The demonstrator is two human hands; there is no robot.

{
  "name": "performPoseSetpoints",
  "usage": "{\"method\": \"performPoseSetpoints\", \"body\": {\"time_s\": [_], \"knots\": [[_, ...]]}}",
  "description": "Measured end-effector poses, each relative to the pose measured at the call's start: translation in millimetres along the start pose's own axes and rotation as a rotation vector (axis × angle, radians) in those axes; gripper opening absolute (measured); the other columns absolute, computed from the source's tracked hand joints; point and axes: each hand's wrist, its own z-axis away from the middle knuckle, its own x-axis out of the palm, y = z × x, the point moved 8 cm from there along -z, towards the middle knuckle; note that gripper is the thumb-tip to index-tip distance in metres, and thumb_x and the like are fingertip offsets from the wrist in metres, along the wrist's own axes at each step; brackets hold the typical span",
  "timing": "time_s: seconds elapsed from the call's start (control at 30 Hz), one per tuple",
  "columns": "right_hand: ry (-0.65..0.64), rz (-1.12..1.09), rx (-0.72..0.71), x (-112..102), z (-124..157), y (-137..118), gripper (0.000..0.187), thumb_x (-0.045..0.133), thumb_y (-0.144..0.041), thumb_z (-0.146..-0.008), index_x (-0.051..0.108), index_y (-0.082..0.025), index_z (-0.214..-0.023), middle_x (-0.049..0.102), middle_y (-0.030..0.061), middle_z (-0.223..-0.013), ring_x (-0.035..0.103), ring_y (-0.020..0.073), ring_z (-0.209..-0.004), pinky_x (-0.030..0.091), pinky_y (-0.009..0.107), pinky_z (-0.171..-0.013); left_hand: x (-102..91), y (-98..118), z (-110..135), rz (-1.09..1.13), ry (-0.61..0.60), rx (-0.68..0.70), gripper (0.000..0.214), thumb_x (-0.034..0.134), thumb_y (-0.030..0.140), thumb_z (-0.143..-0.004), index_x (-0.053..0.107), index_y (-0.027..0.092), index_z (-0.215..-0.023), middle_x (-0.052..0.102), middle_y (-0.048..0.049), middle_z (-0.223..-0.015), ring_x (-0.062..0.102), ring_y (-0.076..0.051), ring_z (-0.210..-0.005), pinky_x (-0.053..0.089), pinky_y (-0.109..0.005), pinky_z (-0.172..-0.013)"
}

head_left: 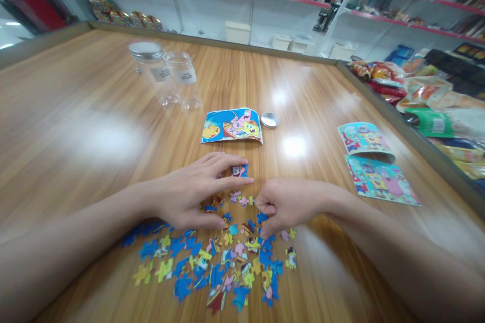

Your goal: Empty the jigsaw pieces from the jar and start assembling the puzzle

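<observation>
My left hand point(197, 186) is spread flat over the table, its index and middle fingers on either side of a small joined patch of jigsaw pieces point(239, 170) showing a pink character on blue. To the right, my right hand point(284, 204) has its fingers curled in and its thumb pointing down at the pile; what its fingertips hold, if anything, is hidden. Loose jigsaw pieces point(215, 272), mostly blue, yellow and pink, lie scattered beneath and in front of both hands. Just beyond them rests a curled picture card point(233, 126) with cartoon characters in a boat.
A small metal lid point(270, 120) lies beside the card. Two clear jars stand at the back left, one lidded point(155, 70), one uncovered point(184, 78). Two more picture cards point(381, 179) lie at right. Snack packets point(428, 91) sit past the table's raised right edge.
</observation>
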Motion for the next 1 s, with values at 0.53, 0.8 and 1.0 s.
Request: {"method": "performPoseSetpoints", "body": {"time_s": [0.53, 0.8, 1.0], "knots": [[0.158, -0.273, -0.102, -12.5, -3.2, 2.3, 0.042, 0.06, -0.022, -0.084, 0.025, -0.02, -0.062, 0.018, -0.0094, -0.059, 0.019, 0.0066, -0.054, 0.016, 0.025, -0.051, -1.5, -6.1, -2.2, 0.009, 0.105, -0.044, 0.073, 0.069, 0.046, -0.089, 0.042, 0.019, -0.15, 0.042, -0.0212, -0.151, 0.047, -0.037, -0.137, 0.046, -0.055, -0.111], [0.107, -0.213, -0.124, -7.2, -1.4, 1.1, 0.042, 0.062, -0.019, -0.082, 0.026, -0.019, -0.06, 0.017, -0.0095, -0.059, 0.019, 0.0066, -0.053, 0.015, 0.026, -0.051, -0.5, -8.5, -1.8, 0.004, 0.109, -0.042, 0.068, 0.071, 0.047, -0.087, 0.049, 0.019, -0.145, 0.043, -0.0211, -0.15, 0.047, -0.037, -0.137, 0.045, -0.056, -0.111], [0.072, -0.151, -0.232, -6.0, 0.2, -3.8, 0.038, 0.062, -0.01, -0.075, 0.027, -0.019, -0.06, 0.019, -0.0097, -0.057, 0.02, 0.0065, -0.053, 0.016, 0.026, -0.052, -0.3, -7.5, -2.7, -0.003, 0.11, -0.038, 0.065, 0.069, 0.047, -0.089, 0.05, 0.019, -0.144, 0.043, -0.0211, -0.15, 0.046, -0.036, -0.137, 0.045, -0.055, -0.112]]}}
